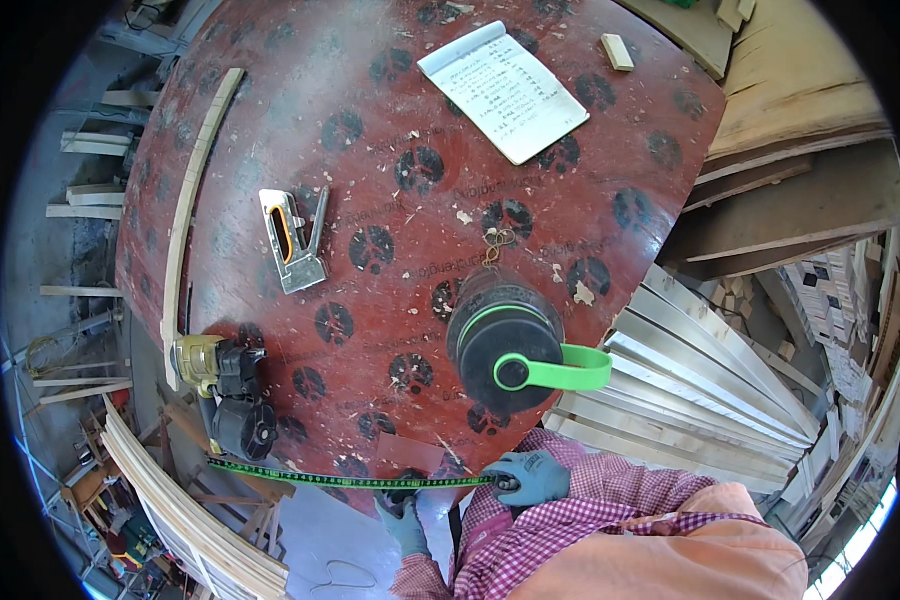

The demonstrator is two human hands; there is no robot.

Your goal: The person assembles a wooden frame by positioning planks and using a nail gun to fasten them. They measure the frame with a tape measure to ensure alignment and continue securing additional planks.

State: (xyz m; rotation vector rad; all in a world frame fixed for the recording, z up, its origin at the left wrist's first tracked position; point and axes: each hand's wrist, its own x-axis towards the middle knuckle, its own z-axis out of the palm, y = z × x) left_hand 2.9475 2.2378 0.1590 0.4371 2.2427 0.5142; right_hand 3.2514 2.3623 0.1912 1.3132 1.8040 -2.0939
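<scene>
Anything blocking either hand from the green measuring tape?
Nothing visible. The left hand is right at the green tape, partway along; the right hand grips its right end. The yellow-and-black power tool sits by the tape's left end, away from both hands.

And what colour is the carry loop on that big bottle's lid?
The carry loop is bright green; it shows best in the head view.

On the desk (400, 308), the notepad (510, 105) lies behind the bottle (510, 345), the stapler (300, 268) to its left. The tape (350, 482) stretches leftward before the bottle.
</scene>
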